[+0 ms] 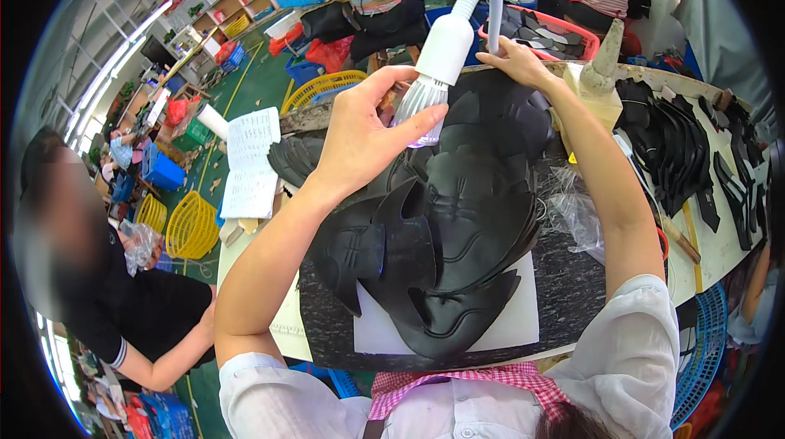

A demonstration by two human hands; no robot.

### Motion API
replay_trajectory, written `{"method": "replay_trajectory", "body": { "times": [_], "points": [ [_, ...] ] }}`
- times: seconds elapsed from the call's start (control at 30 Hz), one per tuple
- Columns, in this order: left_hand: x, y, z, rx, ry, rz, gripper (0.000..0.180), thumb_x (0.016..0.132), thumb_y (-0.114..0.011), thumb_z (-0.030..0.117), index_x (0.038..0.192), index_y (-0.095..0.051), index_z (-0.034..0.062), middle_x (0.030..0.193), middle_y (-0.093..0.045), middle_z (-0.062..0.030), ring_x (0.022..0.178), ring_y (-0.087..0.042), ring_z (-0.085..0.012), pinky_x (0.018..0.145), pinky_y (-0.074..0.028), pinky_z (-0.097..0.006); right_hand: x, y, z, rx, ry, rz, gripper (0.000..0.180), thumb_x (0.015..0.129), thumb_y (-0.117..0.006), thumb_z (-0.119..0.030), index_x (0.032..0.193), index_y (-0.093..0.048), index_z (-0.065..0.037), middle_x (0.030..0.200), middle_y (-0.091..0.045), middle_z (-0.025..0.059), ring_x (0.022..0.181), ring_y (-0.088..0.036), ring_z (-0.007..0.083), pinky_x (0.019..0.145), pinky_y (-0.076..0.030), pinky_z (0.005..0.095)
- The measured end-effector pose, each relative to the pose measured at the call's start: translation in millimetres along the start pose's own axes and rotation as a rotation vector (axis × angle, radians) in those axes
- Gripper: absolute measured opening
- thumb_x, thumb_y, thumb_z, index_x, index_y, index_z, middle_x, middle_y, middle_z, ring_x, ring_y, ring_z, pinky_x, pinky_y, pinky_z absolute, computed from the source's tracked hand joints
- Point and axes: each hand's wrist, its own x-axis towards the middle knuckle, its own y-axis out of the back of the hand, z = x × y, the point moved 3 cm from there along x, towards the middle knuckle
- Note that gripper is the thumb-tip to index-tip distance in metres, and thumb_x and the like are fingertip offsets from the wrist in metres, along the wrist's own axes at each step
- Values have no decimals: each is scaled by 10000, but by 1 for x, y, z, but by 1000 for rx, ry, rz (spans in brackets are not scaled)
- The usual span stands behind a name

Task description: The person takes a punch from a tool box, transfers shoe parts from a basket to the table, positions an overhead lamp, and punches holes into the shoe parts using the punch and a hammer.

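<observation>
A white gooseneck lamp [445, 51] with a clear ribbed bulb leans over the worktable. My left hand [360, 124] is closed round the bulb, thumb on one side and fingers on the other. At the lower end of the lamp's bendable neck, my right hand [517, 63] is closed on it, its fingertips partly hidden. Under my hands lies an overlapping pile of black shoe-upper pieces [470, 218], with stitched lines on some. The pile rests partly on a white sheet [511, 320] over a dark speckled board [572, 300].
On the right are more black cut strips [666, 145], a pale cone-topped stand [601, 75] and crumpled clear plastic [576, 210]. An open notebook [252, 161] lies left. A person in black [139, 275] stands close on my left; other people sit ahead. Yellow baskets [192, 225] stand on the floor.
</observation>
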Motion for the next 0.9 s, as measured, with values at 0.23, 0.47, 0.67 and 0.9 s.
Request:
{"method": "replay_trajectory", "body": {
  "times": [0.23, 0.47, 0.67, 0.9],
  "points": [
    [27, 10, -18, -134, -104, 53, 393, 728, -696, 152, 1051, -544, -13, 874, -581, -33, 768, -522, -58, 646, -420, -208, 12, 13, 15, 341, 61, -322, 348, 796, -567, -248, 1085, -572, -54, 937, -609, 63, 853, -586, 151, 780, -448, 268],
    [4, 38, -48, -167, 18, 55, 398, 741, -628, 44, 1103, -483, -34, 962, -551, -56, 825, -519, -80, 738, -409, -210, 24, 0, 69, 7, -212, -489, 251, 832, -507, -186, 926, -651, -3, 809, -642, 54, 745, -589, 142, 692, -460, 286],
    [10, 28, -45, -117, 26, 78, 426, 737, -641, 87, 1112, -481, -35, 928, -561, -47, 790, -513, -74, 712, -410, -208, 28, -4, 72, -131, -184, -678, 238, 789, -596, -175, 997, -655, -75, 813, -644, 41, 724, -591, 133, 613, -479, 280],
    [6, 31, -57, -107, 33, 75, 532, 726, -674, 284, 1115, -488, -26, 909, -565, -35, 769, -499, -71, 687, -400, -212, 13, -21, 61, -187, -213, -774, 383, 754, -481, 2, 1110, -546, -122, 899, -627, 100, 782, -641, 236, 584, -533, 362]
  ]
}}
